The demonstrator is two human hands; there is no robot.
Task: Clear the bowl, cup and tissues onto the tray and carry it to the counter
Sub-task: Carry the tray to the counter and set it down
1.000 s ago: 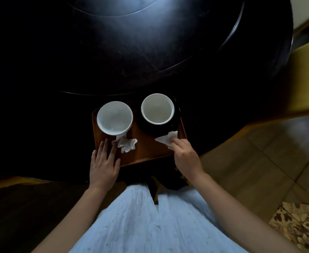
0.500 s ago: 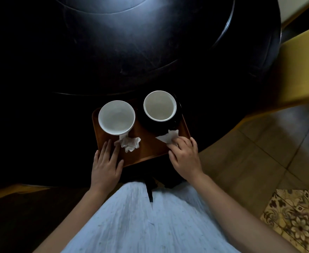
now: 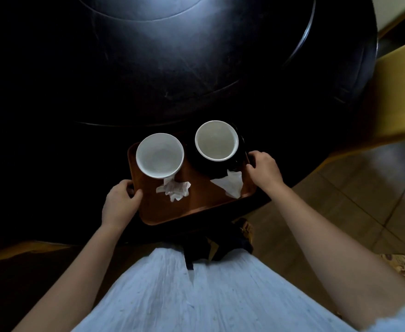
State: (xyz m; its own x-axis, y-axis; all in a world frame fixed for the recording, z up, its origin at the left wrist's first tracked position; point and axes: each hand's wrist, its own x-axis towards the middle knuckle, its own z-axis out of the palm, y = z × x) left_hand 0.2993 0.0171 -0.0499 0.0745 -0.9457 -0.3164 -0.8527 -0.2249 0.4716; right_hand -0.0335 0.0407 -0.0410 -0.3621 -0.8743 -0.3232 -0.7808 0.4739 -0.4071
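At the near edge of the dark, glossy round desk (image 3: pixel 196 56), a rectangular brown wooden tray (image 3: pixel 196 207) with rounded corners and a low raised rim is seen, tilted slightly counter-clockwise in the head view. Whether it rests on the desk or is lifted just clear cannot be told. On its far left part a white ceramic bowl (image 3: pixel 159 155) is set upright; its inside is bare and pale. On the far right part a white-lined cup with a dark outside (image 3: pixel 216 140) is set upright, also empty, and a dark round shape is seen under it. A crumpled white tissue (image 3: pixel 174 189) lies just in front of the bowl, touching its base. A second, flatter white tissue folded to a point (image 3: pixel 229 184) lies near the right rim, in front of the cup.

The left rim of the tray is gripped by the left hand (image 3: pixel 120 203), its fingers curled under the edge and the thumb laid on top. The right rim, beside the cup, is gripped by the right hand (image 3: pixel 263 167), fingers curled over the edge. A pale blue pleated garment (image 3: pixel 196 295) fills the lower frame, and brown floor tiles (image 3: pixel 340 200) are seen at the right.
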